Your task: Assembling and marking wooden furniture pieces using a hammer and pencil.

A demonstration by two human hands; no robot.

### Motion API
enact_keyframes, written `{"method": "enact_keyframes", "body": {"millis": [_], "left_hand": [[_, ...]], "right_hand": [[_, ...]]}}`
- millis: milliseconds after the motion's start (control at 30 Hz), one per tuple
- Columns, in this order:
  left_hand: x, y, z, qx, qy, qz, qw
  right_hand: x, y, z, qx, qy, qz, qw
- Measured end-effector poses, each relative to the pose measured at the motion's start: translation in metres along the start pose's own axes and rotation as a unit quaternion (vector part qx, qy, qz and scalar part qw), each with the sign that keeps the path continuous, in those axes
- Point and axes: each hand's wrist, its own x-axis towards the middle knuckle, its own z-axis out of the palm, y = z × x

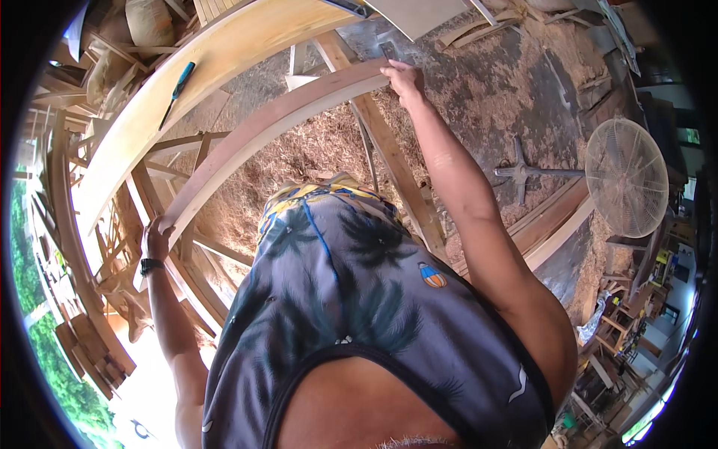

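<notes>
A long reddish-brown wooden plank (280, 107) spans the space in front of me, looking bowed in this wide view. Its left end is gripped by my left hand (155, 238), which has a dark watch on the wrist. At the far right end, my right hand (404, 81) pinches the plank with the thumb and fingers. Beyond it lies a wide pale board (232, 52), and on that rests a screwdriver (178, 91) with a teal and black handle. Wooden support beams (396, 165) run below the plank.
A large caged fan (627, 178) on a cross-shaped foot (519, 171) stands to the right. Long timbers (550, 224) lie near it. Wood shavings (479, 97) cover the floor. Stacked wood offcuts (90, 352) and a stuffed sack (148, 22) are at the left.
</notes>
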Motion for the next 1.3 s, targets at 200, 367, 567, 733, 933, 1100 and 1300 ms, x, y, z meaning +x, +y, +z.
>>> {"method": "enact_keyframes", "body": {"millis": [200, 367, 567, 733, 933, 1100, 1300], "left_hand": [[0.004, -0.006, 0.000, 0.013, -0.022, -0.010, 1.000], [0.007, 0.006, -0.010, 0.006, -0.042, -0.023, 0.999], [0.010, 0.016, -0.017, 0.001, -0.067, -0.033, 0.997], [0.025, 0.064, -0.009, 0.032, 0.023, 0.078, 0.996], [0.060, 0.161, -0.020, -0.035, 0.098, 0.158, 0.982], [0.072, 0.199, -0.023, -0.053, 0.068, 0.181, 0.980], [0.078, 0.198, -0.017, -0.091, 0.098, 0.186, 0.973]], "right_hand": [[-0.005, 0.000, 0.005, -0.072, 0.020, -0.046, 0.996], [-0.034, -0.022, 0.005, -0.028, 0.094, -0.019, 0.995], [-0.027, -0.024, 0.002, -0.043, 0.080, 0.001, 0.996], [0.009, 0.015, 0.003, -0.010, 0.046, -0.021, 0.999], [0.000, 0.008, 0.005, -0.041, 0.075, -0.019, 0.996], [0.007, 0.007, 0.005, -0.053, 0.067, -0.023, 0.996], [0.014, 0.006, 0.005, -0.047, 0.064, -0.010, 0.997]]}}
